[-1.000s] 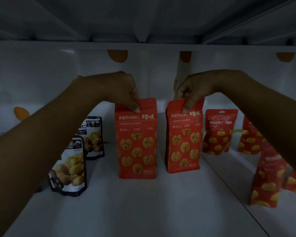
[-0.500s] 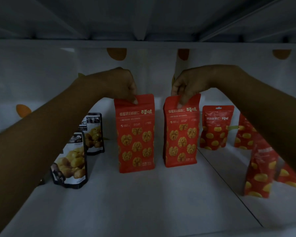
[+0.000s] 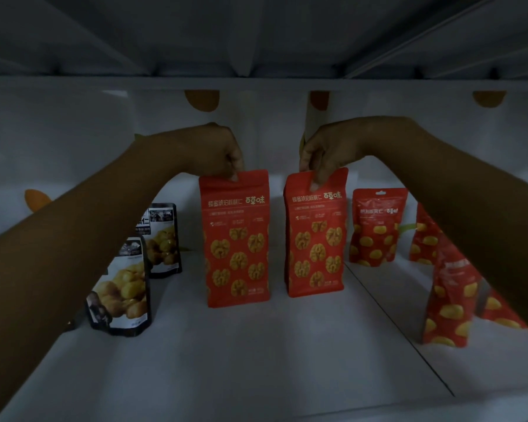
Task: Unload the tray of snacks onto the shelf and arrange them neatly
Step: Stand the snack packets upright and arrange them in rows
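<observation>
Two tall red walnut bags stand upright side by side on the white shelf (image 3: 256,354). My left hand (image 3: 217,150) pinches the top edge of the left red bag (image 3: 237,239). With my right hand (image 3: 326,150) I pinch the top of the right red bag (image 3: 316,233), which stands slightly further back. Both bags rest on the shelf surface. The tray is out of view.
Two black chestnut pouches (image 3: 122,287) (image 3: 163,239) stand at the left. Several smaller red pouches (image 3: 377,226) (image 3: 448,303) stand at the right, past a seam in the shelf. The upper shelf (image 3: 256,83) hangs low overhead. A dotted white backdrop closes the rear.
Both red bags have been shifted slightly back and set down on the shelf. My hands keep their pinch on the bag tops.
</observation>
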